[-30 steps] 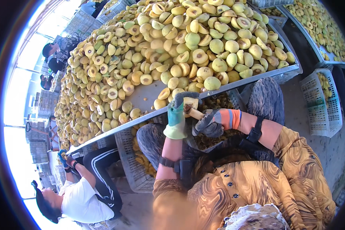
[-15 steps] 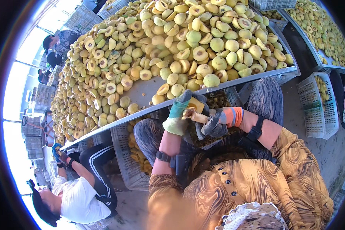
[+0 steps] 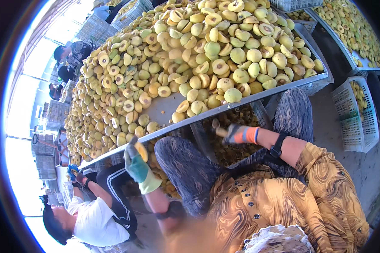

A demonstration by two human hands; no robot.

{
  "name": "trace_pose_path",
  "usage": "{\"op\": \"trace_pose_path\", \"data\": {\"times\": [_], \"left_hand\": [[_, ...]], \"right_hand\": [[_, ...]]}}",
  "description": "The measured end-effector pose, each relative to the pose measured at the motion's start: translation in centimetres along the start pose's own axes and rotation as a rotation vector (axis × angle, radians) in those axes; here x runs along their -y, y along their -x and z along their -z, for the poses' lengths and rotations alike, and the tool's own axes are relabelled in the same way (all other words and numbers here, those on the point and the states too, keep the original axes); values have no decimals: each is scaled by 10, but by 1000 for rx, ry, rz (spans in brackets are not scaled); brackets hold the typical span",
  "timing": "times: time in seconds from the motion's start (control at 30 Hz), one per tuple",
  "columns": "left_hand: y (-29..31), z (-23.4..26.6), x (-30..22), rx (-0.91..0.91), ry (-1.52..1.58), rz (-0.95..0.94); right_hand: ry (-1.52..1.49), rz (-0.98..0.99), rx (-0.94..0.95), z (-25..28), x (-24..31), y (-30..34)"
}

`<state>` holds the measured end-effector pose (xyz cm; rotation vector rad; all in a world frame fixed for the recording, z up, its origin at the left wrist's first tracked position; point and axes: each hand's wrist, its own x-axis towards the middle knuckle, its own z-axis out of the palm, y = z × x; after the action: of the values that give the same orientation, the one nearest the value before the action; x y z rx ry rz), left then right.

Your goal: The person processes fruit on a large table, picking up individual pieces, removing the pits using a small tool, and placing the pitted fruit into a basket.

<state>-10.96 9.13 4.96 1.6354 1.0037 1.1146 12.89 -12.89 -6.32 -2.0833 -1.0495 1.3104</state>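
My left hand (image 3: 138, 166), in a green and pale yellow glove, is closed around a yellow peach half (image 3: 142, 152). It is just below the front edge of the metal-rimmed table (image 3: 185, 122), over a crate of yellow fruit. Farther right, my right hand (image 3: 237, 134) wears a grey glove with an orange cuff. Its fingers wrap a short wooden-handled tool (image 3: 218, 130), whose tip points up and left and is blurred. Beneath that hand sits a container of brownish scraps (image 3: 236, 116). A large heap of halved peaches (image 3: 173, 63) covers most of the table.
On my left a seated co-worker (image 3: 97, 219) in a white shirt works at the same table. A white plastic crate (image 3: 356, 118) with some fruit stands on the floor at right. Another fruit-covered table (image 3: 359, 33) is beyond it. Stacked crates (image 3: 57, 109) line the far left.
My hands, together at the table edge before, have parted. The left moved left and down with the peach half; the right drew slightly right with the tool. The view has shifted slightly.
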Motion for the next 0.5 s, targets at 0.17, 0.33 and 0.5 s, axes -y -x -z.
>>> {"op": "trace_pose_path", "data": {"times": [0.17,0.33,0.5], "left_hand": [[-7,30,5,45,-1129,-593],[-38,-72,-11,408,-954,-590],[-60,-162,12,999,-1247,-219]], "right_hand": [[-154,202,-122,-6,17,6],[-387,452,-383,-32,-25,-43],[-495,366,-223,-17,-9,-22]]}}
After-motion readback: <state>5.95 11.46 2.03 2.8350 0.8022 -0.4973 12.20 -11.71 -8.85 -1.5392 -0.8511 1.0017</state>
